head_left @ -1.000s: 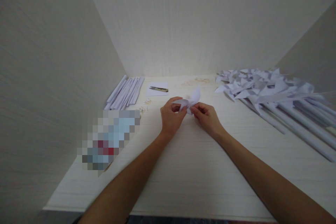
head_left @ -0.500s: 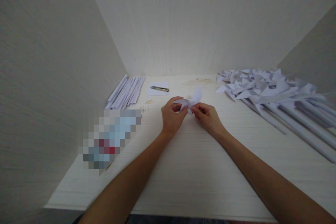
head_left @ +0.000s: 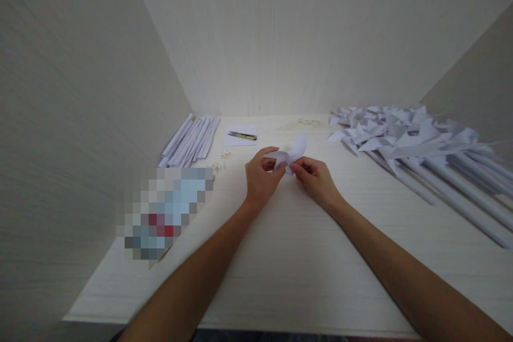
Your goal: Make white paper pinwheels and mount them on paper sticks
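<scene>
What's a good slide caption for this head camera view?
Both hands, left hand and right hand, pinch a folded white paper pinwheel above the pale wooden table.

A small white folded paper piece (head_left: pixel 292 154) sat pinched between the left hand (head_left: pixel 262 177) and the right hand (head_left: pixel 316 181), just above the middle of the table. One pointed flap stood up and leaned toward the far right, while a flatter fold stuck out leftward over the left thumb.

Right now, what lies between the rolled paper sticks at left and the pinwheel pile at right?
Head view: between the paper sticks and pinwheel pile lies a small cutter on a paper sheet, then pale scraps.
</scene>
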Demonstrator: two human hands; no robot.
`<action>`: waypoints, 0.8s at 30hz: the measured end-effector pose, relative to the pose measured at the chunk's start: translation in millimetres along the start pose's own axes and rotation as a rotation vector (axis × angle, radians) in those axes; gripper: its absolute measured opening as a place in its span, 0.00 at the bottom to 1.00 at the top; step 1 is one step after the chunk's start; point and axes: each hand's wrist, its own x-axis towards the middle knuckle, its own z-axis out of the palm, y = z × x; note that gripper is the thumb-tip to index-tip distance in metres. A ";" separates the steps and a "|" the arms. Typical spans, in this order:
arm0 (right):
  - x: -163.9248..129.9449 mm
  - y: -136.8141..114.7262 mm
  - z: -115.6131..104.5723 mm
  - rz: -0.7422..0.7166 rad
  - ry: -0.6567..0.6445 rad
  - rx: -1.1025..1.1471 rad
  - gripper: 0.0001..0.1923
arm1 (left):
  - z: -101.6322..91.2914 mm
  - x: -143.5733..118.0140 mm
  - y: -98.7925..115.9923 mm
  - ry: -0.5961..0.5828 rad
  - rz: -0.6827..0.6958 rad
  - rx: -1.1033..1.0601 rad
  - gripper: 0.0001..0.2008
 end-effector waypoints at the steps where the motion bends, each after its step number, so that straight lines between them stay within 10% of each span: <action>1: 0.0 0.0 0.0 0.004 0.001 0.002 0.12 | -0.1 0.3 -0.2 -0.002 0.001 -0.001 0.16; 24: 1.3 -3.7 -5.3 0.088 -0.073 0.067 0.13 | -1.9 2.2 0.9 -0.072 -0.041 -0.061 0.18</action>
